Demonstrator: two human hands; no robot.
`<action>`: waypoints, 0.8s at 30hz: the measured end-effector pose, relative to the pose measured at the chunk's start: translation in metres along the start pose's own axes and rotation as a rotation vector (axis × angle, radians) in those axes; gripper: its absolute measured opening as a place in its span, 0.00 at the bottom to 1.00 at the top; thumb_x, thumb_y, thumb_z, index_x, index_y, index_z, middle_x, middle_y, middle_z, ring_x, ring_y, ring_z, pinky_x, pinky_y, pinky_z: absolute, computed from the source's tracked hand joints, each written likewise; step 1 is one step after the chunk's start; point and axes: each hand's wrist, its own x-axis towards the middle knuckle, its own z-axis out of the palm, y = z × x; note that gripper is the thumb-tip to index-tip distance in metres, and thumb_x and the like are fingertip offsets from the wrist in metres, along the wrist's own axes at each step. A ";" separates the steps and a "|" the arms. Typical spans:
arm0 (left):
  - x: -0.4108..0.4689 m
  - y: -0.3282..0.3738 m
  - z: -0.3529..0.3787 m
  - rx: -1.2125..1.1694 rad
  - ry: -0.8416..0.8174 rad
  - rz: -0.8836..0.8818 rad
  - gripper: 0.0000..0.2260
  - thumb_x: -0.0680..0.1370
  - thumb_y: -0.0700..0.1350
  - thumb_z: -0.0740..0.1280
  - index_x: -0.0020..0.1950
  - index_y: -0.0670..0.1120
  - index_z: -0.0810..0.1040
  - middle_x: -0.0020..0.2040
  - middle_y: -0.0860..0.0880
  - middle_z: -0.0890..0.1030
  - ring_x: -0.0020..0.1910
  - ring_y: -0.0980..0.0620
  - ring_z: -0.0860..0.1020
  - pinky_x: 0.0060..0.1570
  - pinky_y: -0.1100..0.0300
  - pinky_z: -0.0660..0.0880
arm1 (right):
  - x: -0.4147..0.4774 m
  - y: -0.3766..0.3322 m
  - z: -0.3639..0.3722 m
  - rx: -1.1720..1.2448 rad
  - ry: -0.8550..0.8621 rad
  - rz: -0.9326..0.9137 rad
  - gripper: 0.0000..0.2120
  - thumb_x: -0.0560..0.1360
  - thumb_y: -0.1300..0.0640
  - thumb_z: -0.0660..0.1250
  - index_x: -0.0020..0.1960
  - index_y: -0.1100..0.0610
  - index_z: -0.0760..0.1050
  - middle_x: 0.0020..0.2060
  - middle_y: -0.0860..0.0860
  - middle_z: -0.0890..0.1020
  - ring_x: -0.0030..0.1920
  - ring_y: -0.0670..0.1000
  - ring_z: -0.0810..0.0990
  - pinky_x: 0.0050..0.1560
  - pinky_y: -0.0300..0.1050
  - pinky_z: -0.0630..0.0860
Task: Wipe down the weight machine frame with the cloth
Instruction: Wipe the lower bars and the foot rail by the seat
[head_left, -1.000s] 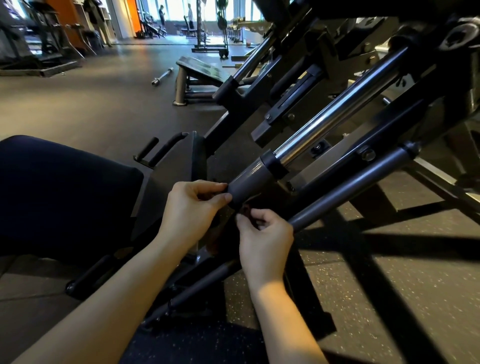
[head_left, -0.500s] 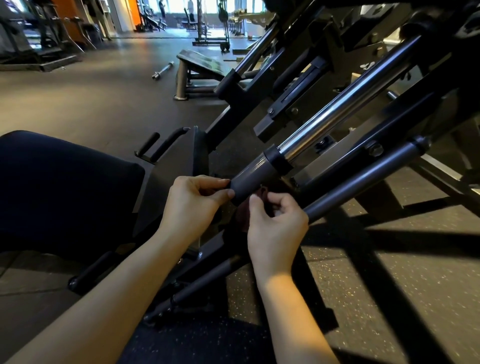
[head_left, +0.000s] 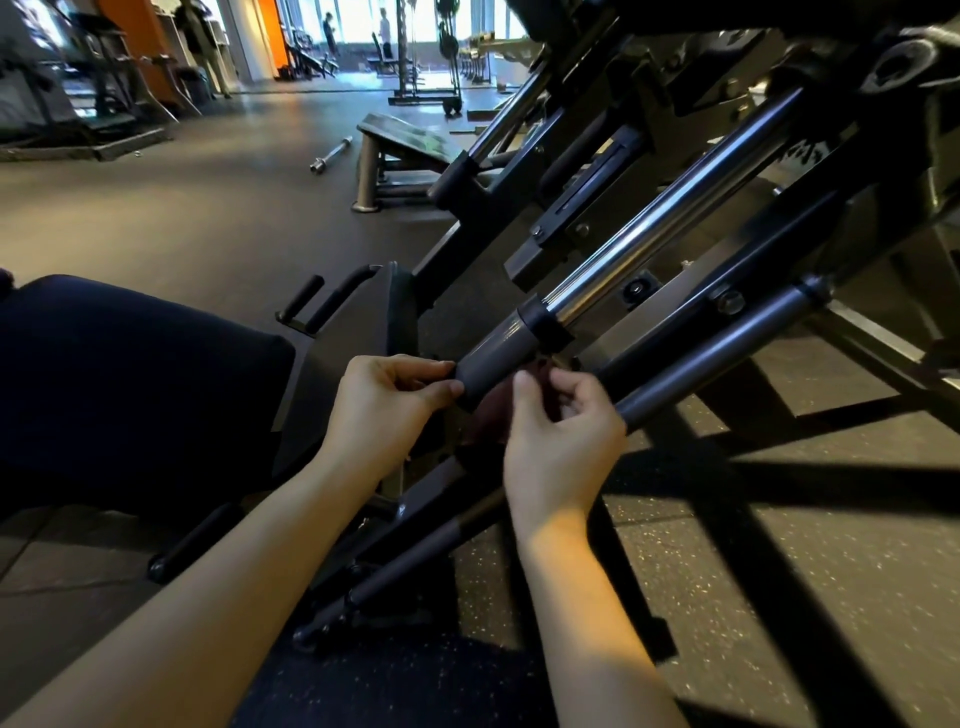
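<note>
Cloth (head_left: 491, 415) showing only as dark reddish patch, mostly hiding behind grey sleeve (head_left: 496, 353) and right hand (head_left: 563, 431); its outline and folds not showing. Left hand (head_left: 389, 400) curling at sleeve end, fingertips tucking out of sight; whether pinching cloth, cannot tell. Weight machine frame (head_left: 675, 213) running off top and right edges. Both forearms cutting off at bottom edge. Seat pad (head_left: 130, 384) running off left edge. Far figures (head_left: 383, 31) by windows appearing too small for detail.
</note>
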 end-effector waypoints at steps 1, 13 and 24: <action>0.000 0.001 0.000 0.001 -0.002 -0.002 0.09 0.77 0.44 0.74 0.55 0.56 0.85 0.50 0.57 0.85 0.49 0.63 0.83 0.48 0.63 0.80 | -0.005 0.006 0.001 -0.013 -0.042 0.019 0.11 0.76 0.59 0.74 0.50 0.45 0.75 0.46 0.41 0.80 0.49 0.30 0.79 0.47 0.23 0.74; 0.000 0.004 0.000 -0.032 -0.004 -0.051 0.09 0.77 0.44 0.73 0.56 0.54 0.85 0.49 0.55 0.85 0.48 0.58 0.84 0.44 0.64 0.79 | -0.001 -0.015 -0.010 -0.117 -0.040 -0.072 0.13 0.76 0.56 0.73 0.48 0.40 0.72 0.49 0.40 0.80 0.54 0.40 0.80 0.56 0.35 0.79; -0.004 0.009 -0.002 -0.056 0.002 -0.085 0.09 0.76 0.44 0.75 0.55 0.53 0.86 0.48 0.54 0.86 0.44 0.61 0.84 0.39 0.67 0.79 | 0.001 -0.017 -0.012 -0.178 -0.132 -0.015 0.10 0.77 0.55 0.73 0.51 0.43 0.74 0.46 0.36 0.76 0.50 0.33 0.78 0.50 0.22 0.72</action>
